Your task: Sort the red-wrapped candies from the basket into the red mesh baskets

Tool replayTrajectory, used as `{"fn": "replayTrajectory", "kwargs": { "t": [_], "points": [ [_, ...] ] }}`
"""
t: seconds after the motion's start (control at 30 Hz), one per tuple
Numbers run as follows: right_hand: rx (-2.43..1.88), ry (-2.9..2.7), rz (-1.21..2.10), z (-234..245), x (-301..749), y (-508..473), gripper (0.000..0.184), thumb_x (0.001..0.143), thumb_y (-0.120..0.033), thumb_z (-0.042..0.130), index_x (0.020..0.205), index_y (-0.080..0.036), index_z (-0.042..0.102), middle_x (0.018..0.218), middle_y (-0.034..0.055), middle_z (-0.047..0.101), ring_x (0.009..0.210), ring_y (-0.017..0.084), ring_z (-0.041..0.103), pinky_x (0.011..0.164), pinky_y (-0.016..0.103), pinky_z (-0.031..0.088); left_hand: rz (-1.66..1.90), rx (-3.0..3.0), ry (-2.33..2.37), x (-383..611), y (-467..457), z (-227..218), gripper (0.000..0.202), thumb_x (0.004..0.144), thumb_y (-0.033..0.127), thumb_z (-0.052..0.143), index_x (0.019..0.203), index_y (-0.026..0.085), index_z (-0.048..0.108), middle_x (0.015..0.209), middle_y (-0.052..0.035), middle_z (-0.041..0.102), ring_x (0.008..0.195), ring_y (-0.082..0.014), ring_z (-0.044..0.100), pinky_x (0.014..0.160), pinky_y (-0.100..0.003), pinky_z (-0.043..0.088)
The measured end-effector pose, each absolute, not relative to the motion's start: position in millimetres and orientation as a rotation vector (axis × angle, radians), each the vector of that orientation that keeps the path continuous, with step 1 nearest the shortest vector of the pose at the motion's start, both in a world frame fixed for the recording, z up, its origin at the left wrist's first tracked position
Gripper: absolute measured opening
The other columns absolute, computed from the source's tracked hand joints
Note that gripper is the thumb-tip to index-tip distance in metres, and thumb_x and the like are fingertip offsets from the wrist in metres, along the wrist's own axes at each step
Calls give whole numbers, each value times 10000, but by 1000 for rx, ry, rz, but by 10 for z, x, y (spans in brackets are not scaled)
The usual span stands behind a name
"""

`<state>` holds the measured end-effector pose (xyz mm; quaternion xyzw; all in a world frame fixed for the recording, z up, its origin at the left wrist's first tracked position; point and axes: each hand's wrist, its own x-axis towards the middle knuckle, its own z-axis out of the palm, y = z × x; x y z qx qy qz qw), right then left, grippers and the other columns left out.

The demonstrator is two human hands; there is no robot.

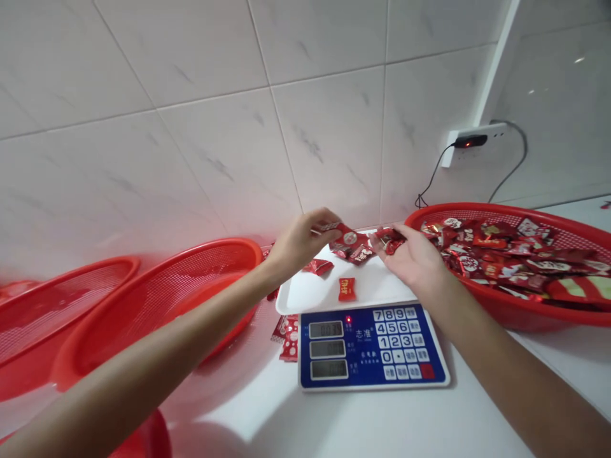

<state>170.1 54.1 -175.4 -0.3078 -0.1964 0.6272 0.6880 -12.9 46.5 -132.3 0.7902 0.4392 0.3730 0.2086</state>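
My left hand (301, 243) is closed in a pinch on a red wrapped candy (344, 236) above the white pan (310, 294) of a weighing scale (372, 346). My right hand (414, 256) reaches over the far right of the pan, its fingers curled round several red candies (390, 239). A few more red candies lie on the pan, one small one (347, 289) near its front edge. The scale has a blue front panel with three displays and a keypad.
A wide red basket (525, 312) full of red wrapped candies stands right of the scale. Two red mesh baskets (157, 299) sit at the left. Loose candies (286, 337) lie beside the scale. A cable runs to a wall socket (470, 143). A white tiled wall is behind.
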Motion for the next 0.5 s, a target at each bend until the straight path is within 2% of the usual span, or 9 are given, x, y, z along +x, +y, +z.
{"fn": "replayTrajectory", "kwargs": {
  "t": [0.07,0.13,0.2,0.27,0.37,0.5],
  "points": [
    [-680,-410,1412,-1731,1739,541,243,917,-108,548,713,-205,458,655,-28,549,585,91,567,661,230,616,1004,2181,1245,-196,499,-1388,62,834,222,664,871,176,682,861,-48,758,778,-168,699,727,-299,559],
    [-685,-342,1439,-1653,1761,501,230,923,-107,534,725,-206,468,671,-21,555,598,90,569,677,228,616,1016,2158,1249,-225,470,-1386,121,845,283,689,913,183,692,924,-56,766,853,-176,709,796,-315,565],
    [-692,-265,1457,-1547,1769,436,227,939,-98,491,739,-204,482,686,-11,564,604,87,574,657,211,610,1156,2145,1206,-234,361,-1282,163,877,332,687,966,195,698,1020,-52,761,965,-167,701,902,-313,548],
    [-685,-190,1463,-1448,1772,371,224,949,-98,475,748,-197,492,692,-9,568,608,81,581,632,200,606,1397,2165,1114,-252,202,-1108,116,894,313,689,955,215,705,1022,-23,756,998,-148,690,946,-294,531],
    [-637,-157,1463,-1363,1773,306,211,944,-105,505,748,-184,499,683,-17,562,622,78,592,625,202,607,1630,2188,1007,-325,-12,-893,13,874,253,720,865,247,713,902,19,750,922,-143,698,907,-294,550],
    [-617,-163,1503,-1347,1774,280,231,955,-114,499,734,-179,503,682,-11,572,618,74,590,617,191,597,1534,2072,1133,-462,-99,-938,70,836,285,753,817,229,716,857,-5,753,881,-161,700,854,-296,566]
  ]
}}
